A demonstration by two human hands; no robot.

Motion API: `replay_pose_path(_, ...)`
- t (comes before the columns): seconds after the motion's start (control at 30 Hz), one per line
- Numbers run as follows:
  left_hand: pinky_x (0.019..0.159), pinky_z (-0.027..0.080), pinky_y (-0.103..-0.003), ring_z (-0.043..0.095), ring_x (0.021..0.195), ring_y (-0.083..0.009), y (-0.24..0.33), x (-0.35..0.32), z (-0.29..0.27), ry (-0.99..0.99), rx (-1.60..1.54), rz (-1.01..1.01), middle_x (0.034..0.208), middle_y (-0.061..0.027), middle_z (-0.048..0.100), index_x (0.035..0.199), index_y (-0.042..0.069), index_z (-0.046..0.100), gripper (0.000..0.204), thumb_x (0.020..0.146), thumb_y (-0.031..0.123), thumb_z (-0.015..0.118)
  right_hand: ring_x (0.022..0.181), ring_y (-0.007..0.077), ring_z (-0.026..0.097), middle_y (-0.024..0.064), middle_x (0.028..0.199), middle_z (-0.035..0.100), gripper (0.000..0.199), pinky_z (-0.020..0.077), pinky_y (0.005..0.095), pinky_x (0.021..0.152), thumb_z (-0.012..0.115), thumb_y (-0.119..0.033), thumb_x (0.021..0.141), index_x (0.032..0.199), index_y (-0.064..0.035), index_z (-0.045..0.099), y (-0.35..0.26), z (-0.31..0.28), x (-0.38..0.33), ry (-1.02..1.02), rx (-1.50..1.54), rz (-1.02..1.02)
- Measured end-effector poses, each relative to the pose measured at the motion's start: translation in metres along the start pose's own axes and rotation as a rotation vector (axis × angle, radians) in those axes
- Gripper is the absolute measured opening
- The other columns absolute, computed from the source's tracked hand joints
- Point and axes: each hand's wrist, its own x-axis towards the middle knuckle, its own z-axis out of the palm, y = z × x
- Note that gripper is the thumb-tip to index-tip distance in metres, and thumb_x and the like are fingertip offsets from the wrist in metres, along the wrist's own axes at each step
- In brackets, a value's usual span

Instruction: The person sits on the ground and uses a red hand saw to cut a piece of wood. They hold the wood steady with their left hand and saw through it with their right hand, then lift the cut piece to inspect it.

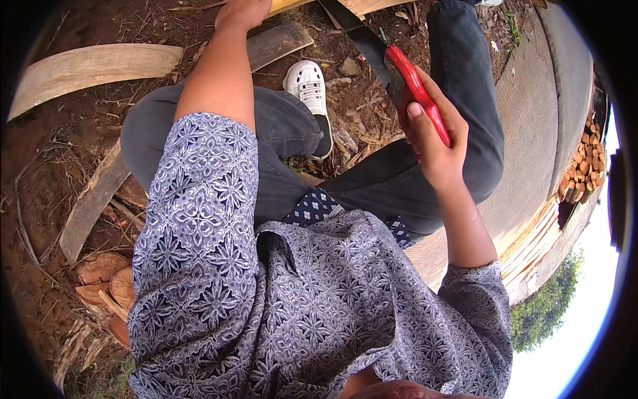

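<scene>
My right hand (435, 136) is wrapped round the red handle of a handsaw (417, 83). The saw's dark blade runs up and to the left, out past the top edge of the view. There it meets or passes close to a pale wooden board (362, 5). My left hand (242, 12) reaches the top edge near the yellowish end of this wood, and its fingers are cut off by the frame. Whether it grips the wood I cannot tell. A grey weathered plank (282, 45) lies on the ground just below that hand.
A long pale plank (100, 70) lies at the left, with another narrow plank (96, 199) nearer me. Cut log pieces (106, 276) sit at lower left. My white shoe (306, 83) stands between my bent legs. At right are a grey sheet surface (531, 126) and stacked firewood (585, 163).
</scene>
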Motion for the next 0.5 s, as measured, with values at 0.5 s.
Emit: replay_pose_path(0.5, 0.090, 0.054, -0.051, 0.073, 0.087, -0.0372, 0.013, -0.004, -0.035, -0.126, -0.075, 0.050, 0.088, -0.0198, 0.076, 0.094, -0.002, 0.075, 0.063, 0.099, 0.044, 0.031, 0.120, 0.0163, 0.064, 0.0138, 0.134, 0.068, 0.060, 0.0481, 0.0308, 0.102, 0.069, -0.017, 0.099, 0.154, -0.0079, 0.049, 0.136, 0.096, 0.111, 0.107, 0.039, -0.374)
